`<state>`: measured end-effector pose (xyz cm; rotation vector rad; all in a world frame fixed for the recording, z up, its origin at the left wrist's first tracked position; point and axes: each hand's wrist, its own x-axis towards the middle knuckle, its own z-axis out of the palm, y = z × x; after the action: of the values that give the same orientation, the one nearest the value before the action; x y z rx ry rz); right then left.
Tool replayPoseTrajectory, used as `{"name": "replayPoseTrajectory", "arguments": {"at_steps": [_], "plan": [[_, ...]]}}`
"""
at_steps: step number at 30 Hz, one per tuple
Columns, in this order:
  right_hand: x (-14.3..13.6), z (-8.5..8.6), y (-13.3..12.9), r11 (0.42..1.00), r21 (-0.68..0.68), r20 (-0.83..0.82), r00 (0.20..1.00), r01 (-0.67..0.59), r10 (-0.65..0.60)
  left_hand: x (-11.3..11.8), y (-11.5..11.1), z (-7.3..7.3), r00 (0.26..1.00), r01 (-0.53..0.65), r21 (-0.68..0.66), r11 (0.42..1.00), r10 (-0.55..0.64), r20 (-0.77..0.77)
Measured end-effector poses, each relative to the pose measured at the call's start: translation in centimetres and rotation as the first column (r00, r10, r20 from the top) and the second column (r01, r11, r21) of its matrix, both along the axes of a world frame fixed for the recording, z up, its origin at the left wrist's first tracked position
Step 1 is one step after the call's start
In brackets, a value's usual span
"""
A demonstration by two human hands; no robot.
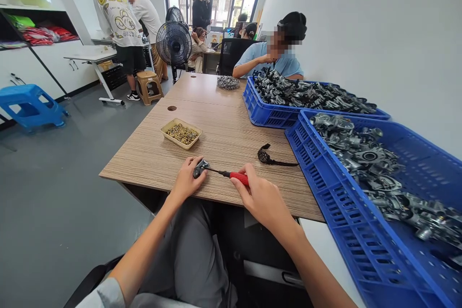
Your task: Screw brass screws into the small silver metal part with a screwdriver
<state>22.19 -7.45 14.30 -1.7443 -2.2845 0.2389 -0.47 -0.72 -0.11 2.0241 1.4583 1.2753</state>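
My left hand [188,176] is closed around a small grey metal part [199,168], steadying it on the table near the front edge. In my right hand [258,191] is a screwdriver with a red handle [238,178] and a dark shaft. It lies nearly level, pointing left, and its tip reaches the metal part; whether it sits in a screw is too small to tell. Beyond my left hand stands a cream tray [165,134] of small brass-coloured screws. A black wristwatch [265,155] lies on the table beyond my right hand.
Two blue crates, a near one [346,187] and a far one [265,114], hold many grey metal parts along the right. A coiled metallic bundle [228,83] lies farther back on the wooden table [216,110]. A person in light blue sits across; a fan [174,44] stands behind.
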Motion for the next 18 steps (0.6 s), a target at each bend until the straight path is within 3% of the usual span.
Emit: {"name": "replayPoseTrajectory", "arguments": {"at_steps": [6, 12, 15, 18], "plan": [[0.74, 0.21, -0.1, 0.979, -0.046, -0.209, 0.96, -0.2, 0.186, -0.05, 0.04, -0.13, 1.0, 0.001, -0.019, 1.0, -0.001, -0.002], [0.25, -0.2, 0.33, 0.996, 0.024, 0.056, 0.995, 0.086, -0.087, 0.04, 0.0, -0.06, 1.0, -0.003, -0.017, 1.0, 0.004, 0.009], [0.1, -0.19, 0.3, 0.997, 0.017, 0.024, 0.997, 0.07, -0.07, 0.06, -0.03, 0.02, 1.0, 0.002, -0.012, 1.0, -0.002, 0.013], [0.34, -0.05, 0.07, 0.998, -0.016, -0.133, 0.99, -0.056, 0.053, 0.04, -0.06, 0.1, 1.0, 0.0, -0.015, 1.0, 0.0, 0.01]]}}
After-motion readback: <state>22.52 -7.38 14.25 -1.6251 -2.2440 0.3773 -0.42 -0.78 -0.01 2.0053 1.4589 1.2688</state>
